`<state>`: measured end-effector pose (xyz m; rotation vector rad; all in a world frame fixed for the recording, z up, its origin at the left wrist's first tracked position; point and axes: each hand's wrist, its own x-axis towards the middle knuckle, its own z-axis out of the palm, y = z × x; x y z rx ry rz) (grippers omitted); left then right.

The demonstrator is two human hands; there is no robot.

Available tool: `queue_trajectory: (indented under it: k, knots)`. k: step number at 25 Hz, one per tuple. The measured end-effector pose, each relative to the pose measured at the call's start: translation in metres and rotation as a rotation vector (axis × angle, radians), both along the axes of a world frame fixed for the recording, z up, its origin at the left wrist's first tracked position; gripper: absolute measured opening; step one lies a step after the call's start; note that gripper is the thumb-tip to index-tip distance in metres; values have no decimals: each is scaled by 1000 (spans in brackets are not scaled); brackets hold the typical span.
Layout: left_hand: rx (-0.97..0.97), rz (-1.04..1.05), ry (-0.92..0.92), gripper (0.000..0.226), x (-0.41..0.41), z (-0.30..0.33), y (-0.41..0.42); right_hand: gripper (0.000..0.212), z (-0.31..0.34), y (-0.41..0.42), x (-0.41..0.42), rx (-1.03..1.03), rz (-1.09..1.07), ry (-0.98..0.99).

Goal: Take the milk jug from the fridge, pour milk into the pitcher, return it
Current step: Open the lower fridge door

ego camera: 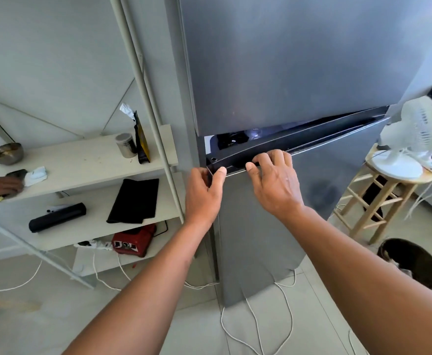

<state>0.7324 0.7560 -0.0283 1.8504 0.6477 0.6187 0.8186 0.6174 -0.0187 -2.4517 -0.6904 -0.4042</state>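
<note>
From your head camera, a tall brushed-grey metal fridge (299, 60) fills the centre and upper right of the frame. Its lower door (273, 226) stands slightly ajar, and a dark gap runs along the door's top edge at mid-frame. Your left hand (202, 193) grips the door's upper left corner, thumb and fingers curled round the edge. Your right hand (273, 183), just beside it, hooks its curled fingers over the black recessed top edge of the same door.

Inside the gap only dark shapes and a glint of light show; you cannot make out a milk jug or a pitcher anywhere in view.

At the left of the frame a pale wooden shelf unit (86, 165) holds a steel bowl (5, 153), partly cut off, and a metal tin (125, 145). Another person's hand (1, 187) enters at the left edge. At the right a white desk fan (414, 134) sits on a wooden stool (378, 201).
</note>
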Motion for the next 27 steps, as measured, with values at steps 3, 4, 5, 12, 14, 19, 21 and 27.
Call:
queue_trajectory:
  k: [3,4,5,12,14,19,21,27]
  knots:
    - [138,-139,-66,46,-36,-11,-13,34,-7,-29,-22,104,-22,-29]
    - [172,-202,-109,42,-46,-14,-17,31,-10,-40,-31,154,-32,-38]
    - [197,-259,-152,36,-55,-15,-22,29,-14,-50,-40,198,-38,-53]
    - [201,-572,-224,16,-71,-7,-74,32,-22,-129,-87,398,-93,48]
    - [300,-664,-267,17,-64,4,-92,32,-19,-151,-104,484,-126,135]
    - [607,-926,-345,33,-31,24,-148,33,-6,-213,-157,733,-162,372]
    - [658,-1002,-355,35,-15,25,-170,34,0,-236,-174,814,-237,387]
    - [794,-1164,-394,42,29,22,-246,25,35,-286,-205,709,-668,233]
